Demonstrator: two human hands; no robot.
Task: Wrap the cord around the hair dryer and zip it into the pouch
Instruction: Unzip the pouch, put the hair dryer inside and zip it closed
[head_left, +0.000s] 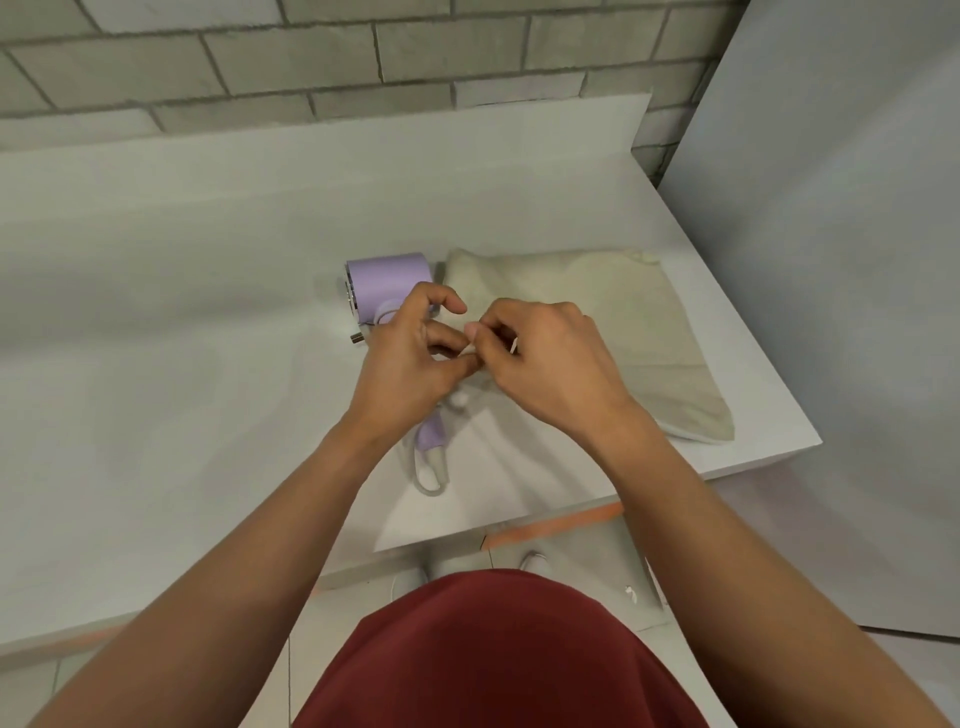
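Note:
A lilac hair dryer (387, 283) lies on the white counter (156, 312), barrel toward the wall, handle pointing at me. Its white cord (430, 470) loops past the handle's end; the rest is hidden under my hands. A beige fabric pouch (613, 322) lies flat just right of the dryer. My left hand (410, 364) and my right hand (545, 358) meet above the handle. Both pinch a thin white piece, apparently the cord or its tie, between thumb and fingers. The plug's metal pin (357, 340) sticks out left of my left hand.
A grey brick wall (311, 52) backs the counter. A pale panel (831, 260) rises on the right beyond the counter's corner. The counter's front edge (519, 525) runs close below the cord loop, with tiled floor and my shoes beneath.

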